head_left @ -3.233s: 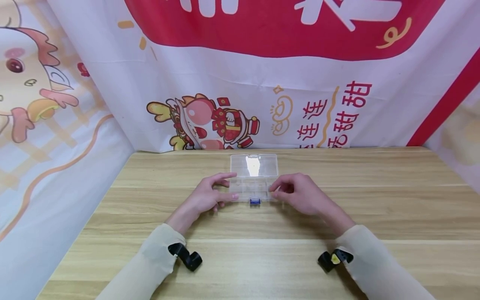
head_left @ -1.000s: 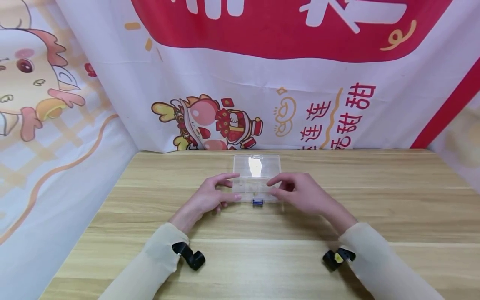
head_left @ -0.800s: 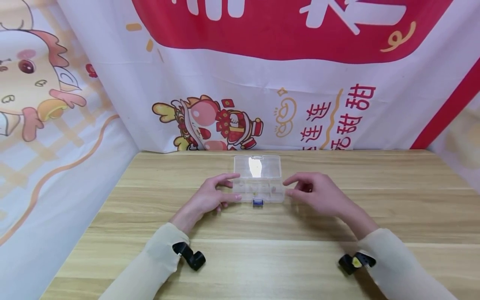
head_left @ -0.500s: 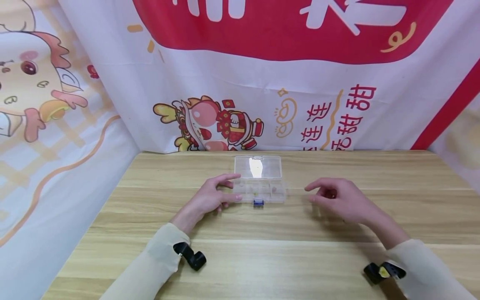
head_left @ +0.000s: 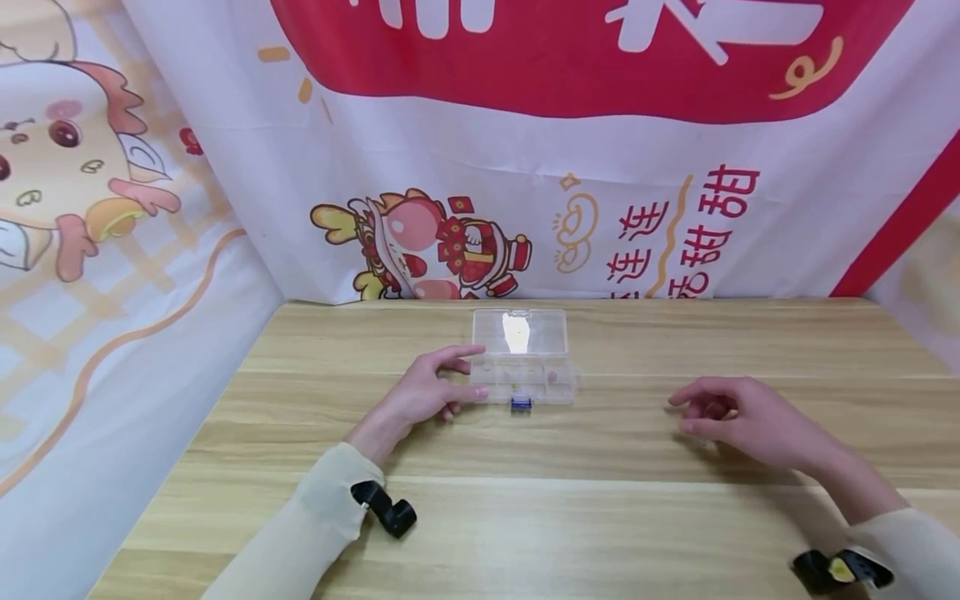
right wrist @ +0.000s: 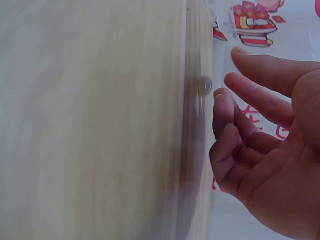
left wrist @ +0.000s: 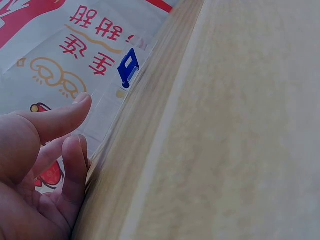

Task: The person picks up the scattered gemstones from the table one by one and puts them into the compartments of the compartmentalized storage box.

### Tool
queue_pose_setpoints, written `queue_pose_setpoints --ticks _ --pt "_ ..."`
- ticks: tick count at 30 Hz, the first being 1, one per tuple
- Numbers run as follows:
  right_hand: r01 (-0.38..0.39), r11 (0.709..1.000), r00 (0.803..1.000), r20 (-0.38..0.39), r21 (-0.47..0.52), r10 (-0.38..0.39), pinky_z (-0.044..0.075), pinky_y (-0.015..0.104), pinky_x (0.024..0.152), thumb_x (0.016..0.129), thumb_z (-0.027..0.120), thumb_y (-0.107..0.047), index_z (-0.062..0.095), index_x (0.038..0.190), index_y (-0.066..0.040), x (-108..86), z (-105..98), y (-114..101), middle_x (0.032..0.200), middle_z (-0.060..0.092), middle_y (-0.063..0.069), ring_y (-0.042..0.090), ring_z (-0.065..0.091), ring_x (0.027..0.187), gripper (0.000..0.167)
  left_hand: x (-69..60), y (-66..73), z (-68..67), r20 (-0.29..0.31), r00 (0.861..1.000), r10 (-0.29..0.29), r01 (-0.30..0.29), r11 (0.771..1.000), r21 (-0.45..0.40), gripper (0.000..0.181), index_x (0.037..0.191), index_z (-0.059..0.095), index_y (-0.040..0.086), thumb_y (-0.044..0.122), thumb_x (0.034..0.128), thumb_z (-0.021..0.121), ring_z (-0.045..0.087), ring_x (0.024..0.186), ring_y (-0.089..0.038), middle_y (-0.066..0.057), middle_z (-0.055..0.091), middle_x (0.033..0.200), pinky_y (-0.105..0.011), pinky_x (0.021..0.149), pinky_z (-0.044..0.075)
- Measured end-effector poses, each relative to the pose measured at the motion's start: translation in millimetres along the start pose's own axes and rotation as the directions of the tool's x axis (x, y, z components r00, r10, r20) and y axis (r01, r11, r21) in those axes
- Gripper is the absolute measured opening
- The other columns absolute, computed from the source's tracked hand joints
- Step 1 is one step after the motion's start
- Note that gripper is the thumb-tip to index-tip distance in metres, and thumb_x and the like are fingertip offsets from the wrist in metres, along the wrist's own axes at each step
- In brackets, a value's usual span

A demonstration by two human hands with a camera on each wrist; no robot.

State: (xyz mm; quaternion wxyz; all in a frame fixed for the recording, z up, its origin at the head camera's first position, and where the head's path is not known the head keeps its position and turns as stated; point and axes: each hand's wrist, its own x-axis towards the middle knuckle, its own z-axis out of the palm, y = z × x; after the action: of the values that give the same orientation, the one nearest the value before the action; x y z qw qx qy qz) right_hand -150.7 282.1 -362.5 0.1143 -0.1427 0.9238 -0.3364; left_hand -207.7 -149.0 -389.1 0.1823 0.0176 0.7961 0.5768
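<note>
A clear plastic compartment box [head_left: 559, 395] stands with its lid [head_left: 551, 333] tipped back and a blue latch [head_left: 521, 404] at its front. My left hand [head_left: 423, 390] holds the box's left end, thumb at the front, index finger towards the hinge side. In the left wrist view that thumb [left wrist: 65, 119] lies level with the clear wall. Away to the right, my right hand [head_left: 750, 417] hovers low over the table with loosely bent fingers. Just off its fingertips in the right wrist view is a small clear round bead [right wrist: 204, 85], blurred, apart from thumb and index finger.
The wooden table [head_left: 525, 517] runs back to a printed cloth [head_left: 585, 150] hanging behind it. Another printed cloth [head_left: 135, 350] hangs on the left. A few tiny specks show inside the box, too small to identify.
My right hand has left the box's right side and moved far to the right, slightly towards me. The left hand stays at the box. The whole head view has shifted a little.
</note>
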Motion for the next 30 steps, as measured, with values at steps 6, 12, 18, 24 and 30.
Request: queue_pose_setpoints --ticks 6,12,18,24,30 --pt "-0.007 1.0 0.999 0.037 0.007 0.007 0.05 0.024 0.06 0.093 0.083 -0.024 0.074 0.117 -0.009 -8.1 -5 13 0.089 0.064 0.002 0.007 0.055 0.074 0.03 2.0 1.4 0.8 0.002 1.0 0.003 -0.003 1.0 0.0 0.071 0.148 0.061 0.036 0.019 0.0854 0.09 0.058 0.065 -0.015 -0.012 0.055 0.142 -0.023 0.056 0.051" --pt "0.02 1.0 0.999 0.038 -0.019 -0.019 0.048 0.023 0.062 0.092 0.083 -0.022 0.075 0.109 -0.012 -8.5 -5 19 0.086 0.064 -0.002 0.003 0.055 0.074 0.021 0.5 2.1 -0.2 -0.005 1.0 0.003 -0.003 1.0 0.019 0.072 0.148 0.061 0.036 0.02 0.085 0.09 0.059 0.067 -0.015 -0.012 0.056 0.142 -0.024 0.056 0.052" --pt "0.048 0.999 0.996 0.075 -0.017 -0.047 0.049 0.022 0.067 0.094 0.082 -0.022 0.075 0.1 -0.015 -8.2 -4 19 0.086 0.067 -0.003 0.002 0.057 0.077 0.012 -1.0 1.7 -0.2 -0.004 1.0 -0.007 0.007 1.0 0.02 0.071 0.148 0.061 0.039 0.021 0.0854 0.09 0.06 0.067 -0.016 -0.01 0.056 0.142 -0.025 0.057 0.052" --pt "0.043 0.998 0.995 0.095 -0.035 -0.039 0.048 0.022 0.068 0.094 0.082 -0.024 0.074 0.096 -0.017 -7.4 -3 17 0.085 0.066 -0.004 0.002 0.056 0.077 0.011 -1.3 0.7 -0.7 -0.014 1.0 -0.015 0.015 1.0 0.02 0.071 0.146 0.062 0.04 0.02 0.0846 0.091 0.06 0.066 -0.017 -0.009 0.056 0.141 -0.024 0.056 0.052" --pt "0.048 0.996 0.994 0.098 -0.069 -0.041 0.046 0.021 0.068 0.093 0.082 -0.024 0.072 0.093 -0.017 -6.5 -4 15 0.084 0.064 -0.005 0.001 0.055 0.077 0.012 -0.4 2.6 0.8 -0.01 1.0 -0.006 0.006 1.0 0.022 0.072 0.148 0.061 0.037 0.02 0.0851 0.09 0.059 0.066 -0.015 -0.011 0.055 0.142 -0.023 0.056 0.052"
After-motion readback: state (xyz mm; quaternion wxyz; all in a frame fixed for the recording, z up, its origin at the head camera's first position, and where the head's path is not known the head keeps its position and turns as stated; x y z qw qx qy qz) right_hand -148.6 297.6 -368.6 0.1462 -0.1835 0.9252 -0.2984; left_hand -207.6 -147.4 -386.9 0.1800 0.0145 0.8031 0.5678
